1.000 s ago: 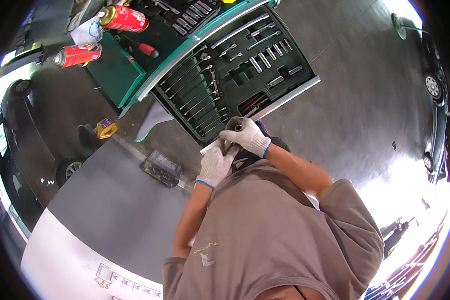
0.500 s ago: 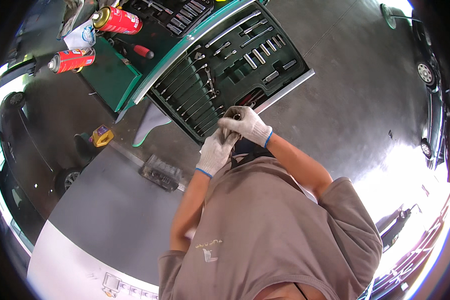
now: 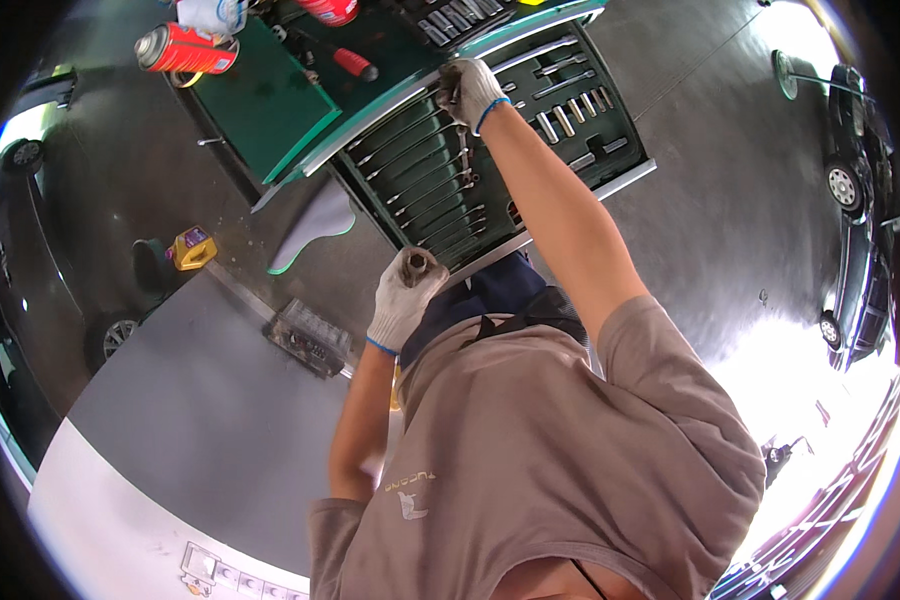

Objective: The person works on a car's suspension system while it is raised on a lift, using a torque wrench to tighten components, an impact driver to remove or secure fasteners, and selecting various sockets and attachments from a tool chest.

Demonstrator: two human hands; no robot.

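Note:
My left hand, in a white work glove with a blue cuff, is closed round a metal socket, its round hollow end facing up. It is at the near left corner of an open tool drawer. My right hand, gloved alike with darkly soiled fingers, reaches over the drawer's far side. Its fingers are curled, and what they hold, if anything, is hidden. Below it lie combination wrenches in a row in the dark green tray. Several chrome sockets sit right of that hand.
On the green tool cabinet lie a red spray can, a red-handled screwdriver and a second socket set. A grey-topped table stands at left, with a yellow container beyond. Cars are parked on both sides.
My hands have parted. The right has moved forward over the drawer's far side; the left has drawn slightly left with the socket. The view has shifted, too.

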